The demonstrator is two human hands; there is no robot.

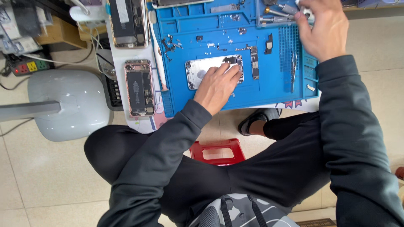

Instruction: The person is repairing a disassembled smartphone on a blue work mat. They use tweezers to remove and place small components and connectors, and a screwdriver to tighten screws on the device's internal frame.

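Left hand [216, 86]: fingers [229, 72] extended and flat, pressing down on the phone shell [201, 70], which lies face-open on the blue mat [210, 31]. Nothing is clasped; the hand rests palm-down, fingertips at the shell's right end, where a dark component sits at the upper corner. The shell's silver inner surface shows to the left of the fingers.

Right hand [322, 29]: fingers [301, 17] bent, tips gathered at the mat's upper right tray among metal screwdrivers [275, 14]. Whether they pinch a tool or a small white item cannot be determined; the tips are partly cut off by the frame edge.

Just right of the left fingertips: a narrow circuit board [254, 63], upright on the mat, apart from the shell. Further right, a small black part [268, 44], then tweezers [293, 71] lying lengthwise below the right hand. Above the left fingers: loose screws and small metal brackets [172, 42] scattered on the mat.

Left of the mat, well apart from the left hand: an opened phone [139, 87] with rose-coloured frame, battery exposed, on a white surface. Above it, a second opened phone [128, 21]. A white toothbrush [156, 50] lies along the mat's left edge.

Beyond: grey lamp base [69, 103] at far left, power strip [27, 66] above it. Below the hands: red stool [217, 152] between the person's knees; dark sleeves and dark trousers; tiled floor.
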